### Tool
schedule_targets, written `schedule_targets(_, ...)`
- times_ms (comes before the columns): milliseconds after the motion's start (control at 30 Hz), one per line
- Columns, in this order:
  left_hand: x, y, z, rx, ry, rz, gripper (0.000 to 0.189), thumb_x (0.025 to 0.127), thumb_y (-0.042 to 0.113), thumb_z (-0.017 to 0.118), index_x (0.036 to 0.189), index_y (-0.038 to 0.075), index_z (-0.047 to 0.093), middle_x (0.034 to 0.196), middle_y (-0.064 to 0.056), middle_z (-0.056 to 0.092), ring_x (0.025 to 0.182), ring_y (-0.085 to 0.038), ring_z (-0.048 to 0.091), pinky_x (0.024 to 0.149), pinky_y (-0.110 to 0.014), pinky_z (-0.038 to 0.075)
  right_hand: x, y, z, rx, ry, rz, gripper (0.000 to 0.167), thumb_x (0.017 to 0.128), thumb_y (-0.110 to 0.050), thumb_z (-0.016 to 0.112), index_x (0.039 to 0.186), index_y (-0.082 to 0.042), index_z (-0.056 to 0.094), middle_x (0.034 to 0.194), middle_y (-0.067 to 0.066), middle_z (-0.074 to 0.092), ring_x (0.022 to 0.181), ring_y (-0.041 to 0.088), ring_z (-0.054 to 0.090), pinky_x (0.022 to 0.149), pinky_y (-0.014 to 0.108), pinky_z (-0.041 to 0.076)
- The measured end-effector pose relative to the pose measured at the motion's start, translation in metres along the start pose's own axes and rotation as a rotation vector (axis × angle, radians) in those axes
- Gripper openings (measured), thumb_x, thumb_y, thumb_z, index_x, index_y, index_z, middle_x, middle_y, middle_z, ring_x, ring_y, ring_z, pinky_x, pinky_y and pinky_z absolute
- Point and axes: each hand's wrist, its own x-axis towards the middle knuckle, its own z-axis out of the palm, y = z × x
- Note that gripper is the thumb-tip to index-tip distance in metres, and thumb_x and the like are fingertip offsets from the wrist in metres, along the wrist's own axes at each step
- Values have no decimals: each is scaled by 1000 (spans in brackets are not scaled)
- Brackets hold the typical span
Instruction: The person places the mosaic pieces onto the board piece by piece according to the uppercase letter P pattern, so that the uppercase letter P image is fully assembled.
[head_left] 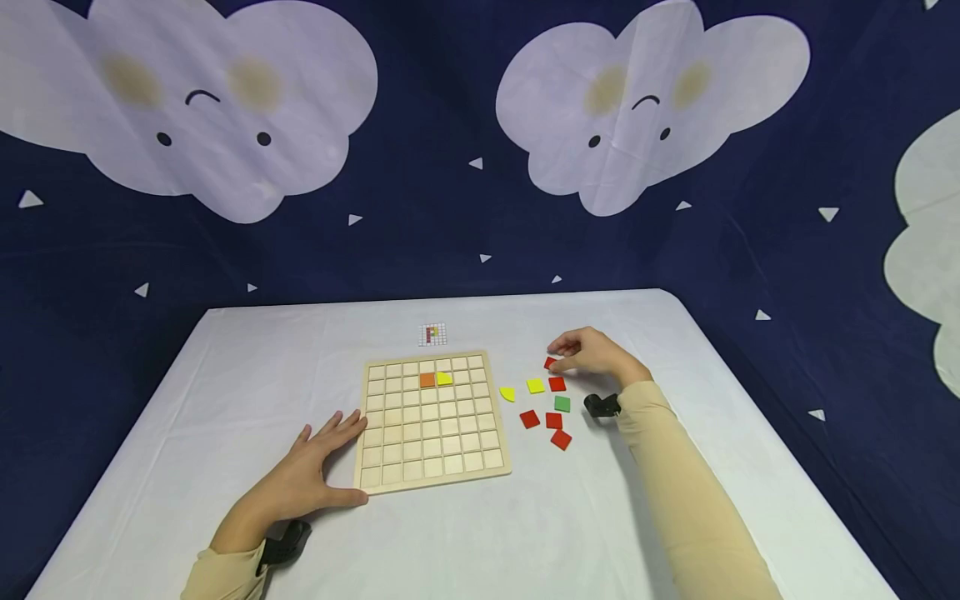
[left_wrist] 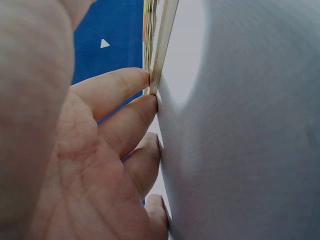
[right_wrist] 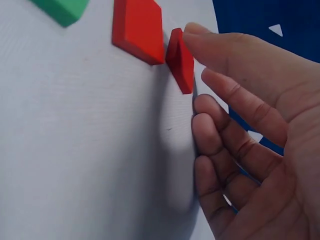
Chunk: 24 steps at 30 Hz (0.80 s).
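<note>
A wooden grid board lies on the table with an orange square tile and a yellow tile with one rounded side side by side in an upper row. Spread fingers of my left hand touch the board's left edge, thumb at its lower left corner; the left wrist view shows fingertips against the board's side. Right of the board, my right hand pinches a red square tile by thumb and forefinger, tilted close above the tabletop. Another red tile lies beside it.
Around the right hand lie loose tiles: a yellow square, a yellow rounded piece, a green square and several red squares. A small pattern card with a coloured letter-like figure lies behind the board.
</note>
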Motion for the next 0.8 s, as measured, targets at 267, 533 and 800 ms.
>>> schedule_targets(267, -1, 1, -1, -7, -3, -5, 111, 66, 44, 101, 160, 9, 51, 171, -16, 41, 163, -51, 25, 126, -81, 5, -4, 7, 3, 49, 2, 26, 41, 89, -25, 88, 126, -10, 78, 123, 8, 75, 110, 23, 61, 100, 33, 50)
schedule_targets(533, 0, -1, 1, -8, 2, 2, 110, 67, 42, 100, 160, 8, 51, 171, -17, 41, 162, -52, 25, 126, -81, 5, -5, 10, 6, 89, 6, 29, 40, 90, -22, 87, 126, -9, 78, 133, 12, 74, 124, 29, 63, 115, 46, 49)
schedule_targets(800, -1, 0, 0, -7, 7, 12, 110, 67, 43, 100, 159, 8, 52, 170, -18, 43, 161, -53, 26, 125, -82, 7, -4, 13, 9, 85, 39, 55, 34, 91, -20, 85, 124, -11, 79, 129, 10, 75, 119, 27, 63, 110, 41, 50)
